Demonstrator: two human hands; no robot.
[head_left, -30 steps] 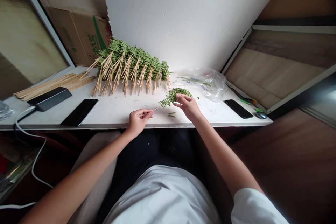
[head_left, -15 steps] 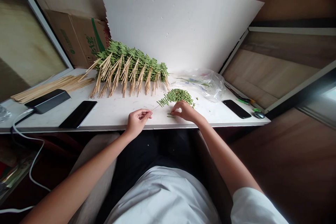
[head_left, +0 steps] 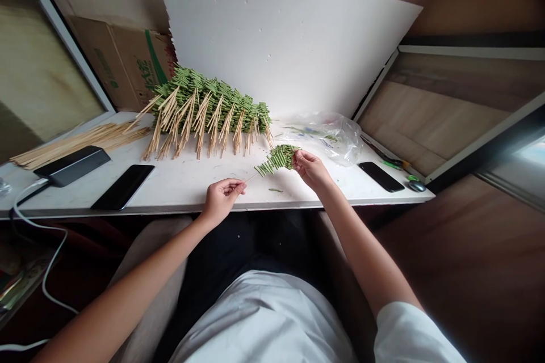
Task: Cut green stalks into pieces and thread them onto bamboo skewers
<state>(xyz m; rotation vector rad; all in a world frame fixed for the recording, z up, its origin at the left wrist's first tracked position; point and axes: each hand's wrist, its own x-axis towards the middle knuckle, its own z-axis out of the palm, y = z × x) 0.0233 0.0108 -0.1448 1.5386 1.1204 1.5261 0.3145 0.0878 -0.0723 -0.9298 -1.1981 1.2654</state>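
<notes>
My left hand (head_left: 223,197) pinches the bare end of a thin skewer (head_left: 250,178) near the table's front edge. Short green bean pieces (head_left: 272,163) are threaded side by side along the skewer, which points away to the right. At the far end of this row is my right hand (head_left: 307,167), its fingers closed on a green piece. Behind the row and that hand lies a pile of loose pieces, partly hidden. One loose green piece (head_left: 275,190) rests on the table in front of the row.
A big stack of filled skewers (head_left: 213,99) stands at the back, with bare sticks (head_left: 85,139) on the left. Two phones (head_left: 123,186) (head_left: 381,176), a black device (head_left: 74,164), a clear plastic bag (head_left: 340,139) and a mouse (head_left: 416,185) lie on the white table (head_left: 183,195).
My right hand has moved up and away from the loose pieces near the front, to the far end of the threaded row. One of those front pieces is gone. My left hand has barely moved.
</notes>
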